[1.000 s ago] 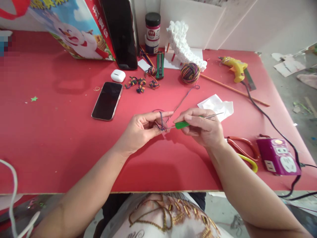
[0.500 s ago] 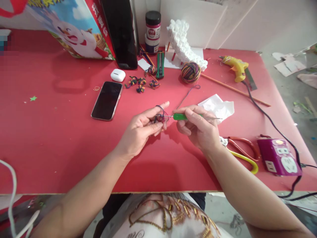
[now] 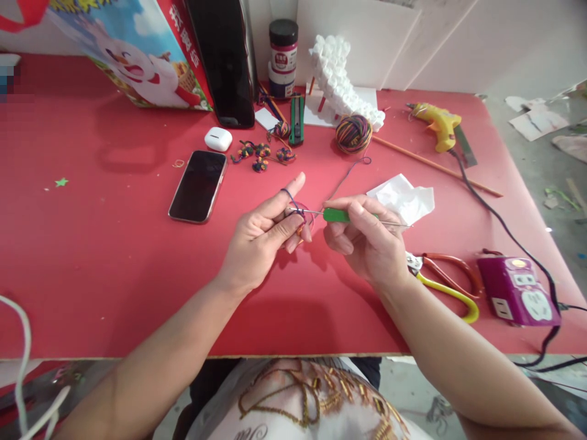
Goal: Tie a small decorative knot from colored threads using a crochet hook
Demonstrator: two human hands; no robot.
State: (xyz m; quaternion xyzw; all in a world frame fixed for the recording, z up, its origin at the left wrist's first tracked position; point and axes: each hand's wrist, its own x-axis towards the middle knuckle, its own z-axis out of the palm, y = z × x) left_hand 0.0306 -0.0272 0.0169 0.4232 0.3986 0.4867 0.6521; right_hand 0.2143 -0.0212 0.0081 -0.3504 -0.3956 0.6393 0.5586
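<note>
My left hand (image 3: pixel 263 235) pinches a small piece of crochet work (image 3: pixel 300 223) in dark and pink yarn between thumb and fingers. A dark strand runs over its raised index finger. My right hand (image 3: pixel 367 235) grips a crochet hook by its green handle (image 3: pixel 337 214). The hook's thin metal shaft reaches left into the yarn at the left fingertips; another metal end sticks out on the right. From the hands, yarn trails back toward the multicoloured yarn ball (image 3: pixel 353 134). Several small crocheted pieces (image 3: pixel 260 164) lie beyond the left hand.
A phone (image 3: pixel 199 186) and a white earbud case (image 3: pixel 218 139) lie to the left. Behind are a green cutter (image 3: pixel 296 121), a jar (image 3: pixel 283 58) and a white beaded-looking form (image 3: pixel 339 73). On the right are pliers (image 3: pixel 452 284), a purple socket block (image 3: pixel 518 290) and a yellow glue gun (image 3: pixel 435 125).
The left index finger has lifted and shifted slightly left with its strand. The hook has moved a little and tilted slightly, its tip staying at the yarn work.
</note>
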